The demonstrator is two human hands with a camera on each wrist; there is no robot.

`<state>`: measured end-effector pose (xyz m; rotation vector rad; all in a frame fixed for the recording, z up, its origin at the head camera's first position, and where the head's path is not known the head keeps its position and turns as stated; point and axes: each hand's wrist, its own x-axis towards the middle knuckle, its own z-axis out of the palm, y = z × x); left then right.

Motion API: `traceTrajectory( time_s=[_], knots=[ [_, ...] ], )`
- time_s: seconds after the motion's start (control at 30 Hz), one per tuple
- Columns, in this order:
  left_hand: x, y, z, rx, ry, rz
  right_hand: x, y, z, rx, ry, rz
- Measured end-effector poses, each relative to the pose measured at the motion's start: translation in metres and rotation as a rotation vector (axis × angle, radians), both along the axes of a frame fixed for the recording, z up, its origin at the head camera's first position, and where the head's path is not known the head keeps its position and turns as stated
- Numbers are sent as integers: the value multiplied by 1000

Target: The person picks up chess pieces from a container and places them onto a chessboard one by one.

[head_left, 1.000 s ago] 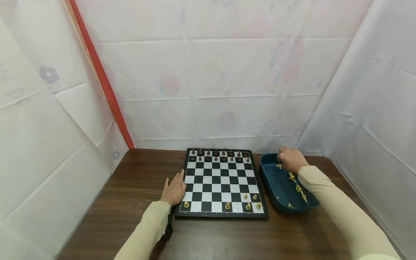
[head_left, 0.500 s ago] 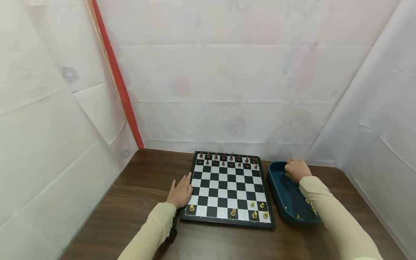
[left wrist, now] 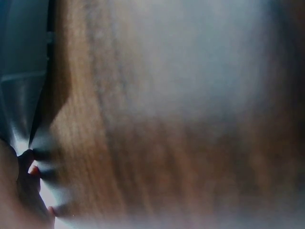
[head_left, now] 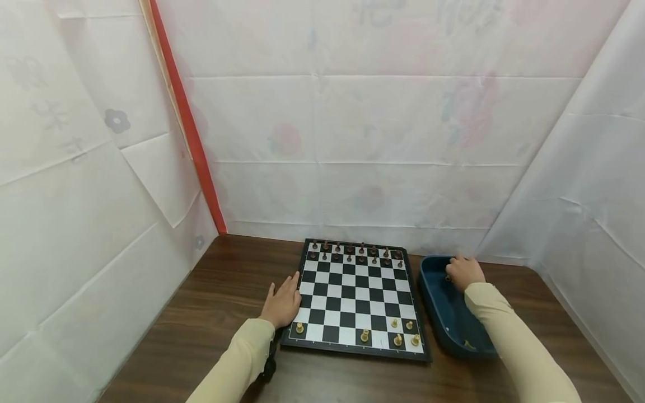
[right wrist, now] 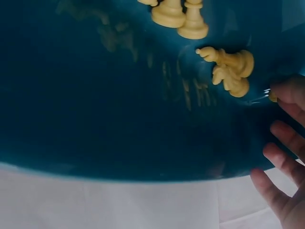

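Observation:
A magnetic-style chessboard [head_left: 347,305] lies on the table in the head view. Dark chess pieces [head_left: 349,257] fill two rows at its far side; several yellow ones [head_left: 365,335] stand near the front edge. My left hand [head_left: 282,302] rests with straight fingers on the board's left edge. Inside the far end of the blue tray [head_left: 445,322] is my right hand [head_left: 464,272]. The right wrist view shows its thumb and a finger pinching a yellow chess piece [right wrist: 273,97], mostly hidden by them. Two yellow pieces [right wrist: 231,64] lie touching beside those fingertips.
More yellow pieces [right wrist: 193,21] lie in the tray, right of the board. White sheeting [head_left: 327,196] hangs behind the brown table [head_left: 201,313] and along both sides. In the left wrist view, the tabletop [left wrist: 143,143] is blurred.
The head view has shifted, so board and tray appear lower and farther right. My right hand stays in the tray's far end. My left hand keeps its place on the board's edge.

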<state>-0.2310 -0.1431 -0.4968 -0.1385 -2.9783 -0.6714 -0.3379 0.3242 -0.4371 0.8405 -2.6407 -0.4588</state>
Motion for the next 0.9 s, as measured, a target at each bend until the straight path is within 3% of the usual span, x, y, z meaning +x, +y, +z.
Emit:
traceTrajectory(
  time_s=[0.2,0.9],
  knots=[
    [-1,1,-4,-4,-5,-2,-1,8,-8,27,-35,-34],
    [-3,0,-3,0,7,5,-11,4,-13,-45,-18,-7]
  ],
)
